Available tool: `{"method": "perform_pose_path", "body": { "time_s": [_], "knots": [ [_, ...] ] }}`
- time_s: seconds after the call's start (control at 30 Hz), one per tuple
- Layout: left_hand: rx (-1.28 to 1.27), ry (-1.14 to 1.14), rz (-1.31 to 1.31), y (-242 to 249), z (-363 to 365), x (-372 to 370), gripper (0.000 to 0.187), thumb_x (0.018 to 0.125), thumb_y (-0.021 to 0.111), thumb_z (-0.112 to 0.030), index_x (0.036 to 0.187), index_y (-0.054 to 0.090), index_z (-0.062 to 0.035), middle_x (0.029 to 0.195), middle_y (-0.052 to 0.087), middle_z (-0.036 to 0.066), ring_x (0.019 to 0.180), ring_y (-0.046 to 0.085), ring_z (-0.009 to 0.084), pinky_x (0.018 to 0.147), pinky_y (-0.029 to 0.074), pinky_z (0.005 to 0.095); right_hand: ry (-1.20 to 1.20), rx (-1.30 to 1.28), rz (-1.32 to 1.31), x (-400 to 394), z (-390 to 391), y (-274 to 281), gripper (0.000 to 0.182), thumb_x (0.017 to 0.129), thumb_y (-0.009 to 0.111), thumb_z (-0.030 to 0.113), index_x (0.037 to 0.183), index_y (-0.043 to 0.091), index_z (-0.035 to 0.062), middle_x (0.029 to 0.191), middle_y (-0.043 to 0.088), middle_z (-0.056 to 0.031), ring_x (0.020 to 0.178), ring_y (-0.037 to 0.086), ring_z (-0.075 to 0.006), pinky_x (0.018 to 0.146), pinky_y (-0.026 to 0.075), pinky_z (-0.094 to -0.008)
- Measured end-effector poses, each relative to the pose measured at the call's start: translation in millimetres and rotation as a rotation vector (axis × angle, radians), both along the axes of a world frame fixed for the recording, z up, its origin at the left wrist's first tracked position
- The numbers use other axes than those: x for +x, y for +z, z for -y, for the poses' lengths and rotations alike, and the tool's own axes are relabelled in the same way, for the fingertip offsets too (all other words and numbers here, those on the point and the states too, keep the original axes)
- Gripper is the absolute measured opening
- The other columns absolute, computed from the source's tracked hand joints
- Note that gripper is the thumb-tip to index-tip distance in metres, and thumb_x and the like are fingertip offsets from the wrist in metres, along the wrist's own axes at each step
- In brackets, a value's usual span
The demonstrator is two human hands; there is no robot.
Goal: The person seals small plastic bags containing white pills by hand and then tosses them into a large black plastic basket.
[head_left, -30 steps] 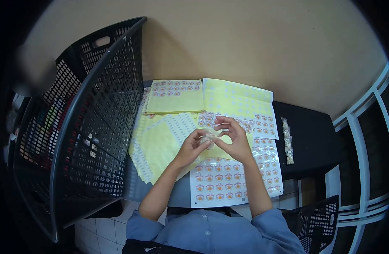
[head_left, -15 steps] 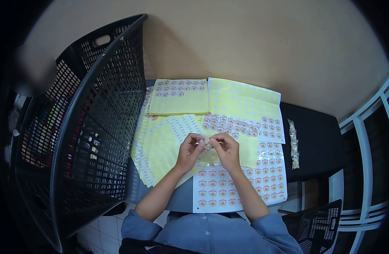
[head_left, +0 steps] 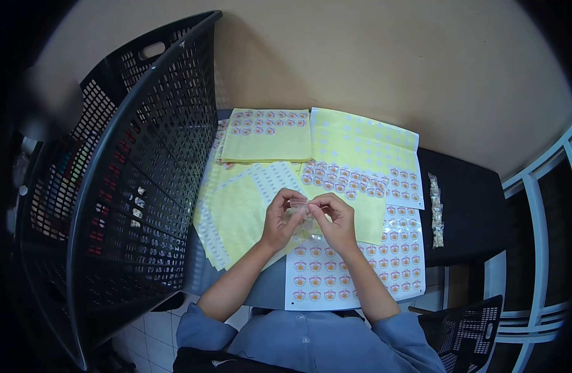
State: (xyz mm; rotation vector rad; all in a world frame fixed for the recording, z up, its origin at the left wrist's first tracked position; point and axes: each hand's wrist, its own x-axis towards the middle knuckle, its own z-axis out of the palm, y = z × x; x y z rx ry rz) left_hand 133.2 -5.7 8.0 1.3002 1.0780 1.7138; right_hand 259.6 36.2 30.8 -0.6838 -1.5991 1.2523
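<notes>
A small clear plastic bag [head_left: 302,213] with pale contents hangs between my two hands above the sheets. My left hand [head_left: 282,219] pinches its left side, and my right hand [head_left: 333,222] pinches its upper right edge. Under my hands lie yellow backing sheets [head_left: 236,208] and a white sheet of round pink-and-orange stickers [head_left: 323,280]. Beyond them rest a yellow sheet with a few rows of stickers [head_left: 267,143] and a partly used sticker sheet [head_left: 367,146].
A large black perforated basket [head_left: 155,186] stands on its side at the left. On the black surface at right lies a column of small filled bags [head_left: 436,211]. A black chair [head_left: 466,329] is at the lower right, and a wall [head_left: 360,56] rises behind.
The bag's top edge now shows between my fingers, with its contents lower. My hands have shifted only slightly, and the whole view has moved a little.
</notes>
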Motion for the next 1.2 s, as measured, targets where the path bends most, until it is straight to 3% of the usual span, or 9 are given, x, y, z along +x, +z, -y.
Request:
{"method": "perform_pose_path", "body": {
  "time_s": [0.03, 0.3, 0.93, 1.2],
  "knots": [
    [0.056, 0.036, -0.008, 0, -1, 1, 0.011, 0.08, 0.053, -0.005, 0.089, 0.048, -0.0022, 0.082, 0.05, 0.003, 0.079, 0.048, 0.0097, 0.072, 0.04, 0.0252, 0.0, -0.004, 0.003, 1, 1, 1, 0.006, 0.075, 0.059, 0.002, 0.079, 0.059, -0.0021, 0.078, 0.058, -0.0068, 0.068, 0.056, -0.0107, 0.063, 0.047, -0.0227],
    [0.046, -0.004, -0.019, -4, 2, 5, 0.005, 0.08, 0.054, -0.003, 0.084, 0.051, -0.0018, 0.081, 0.051, 0.004, 0.077, 0.049, 0.0096, 0.072, 0.04, 0.0245, -0.063, 0.21, 0.094, 9, 4, 11, 0.006, 0.073, 0.06, 0.002, 0.077, 0.058, -0.0025, 0.073, 0.057, -0.0083, 0.063, 0.055, -0.0128, 0.056, 0.045, -0.0228],
    [0.037, 0.055, -0.21, -3, 1, 0, 0.004, 0.08, 0.054, -0.005, 0.083, 0.052, -0.0017, 0.078, 0.053, 0.005, 0.073, 0.052, 0.01, 0.068, 0.042, 0.0233, -0.062, 0.266, 0.135, 11, 2, 8, 0.005, 0.07, 0.063, 0.001, 0.075, 0.061, -0.0017, 0.069, 0.059, -0.0083, 0.062, 0.055, -0.013, 0.056, 0.044, -0.0231],
    [0.03, 0.049, -0.056, 1, -1, -4, 0.004, 0.079, 0.056, -0.003, 0.08, 0.053, -0.0012, 0.078, 0.055, 0.005, 0.074, 0.054, 0.0102, 0.071, 0.044, 0.024, -0.132, 0.208, 0.115, 18, -4, 14, 0.003, 0.07, 0.063, 0.0, 0.073, 0.062, -0.0008, 0.067, 0.059, -0.007, 0.061, 0.054, -0.0117, 0.058, 0.042, -0.0225]
  ]
}}
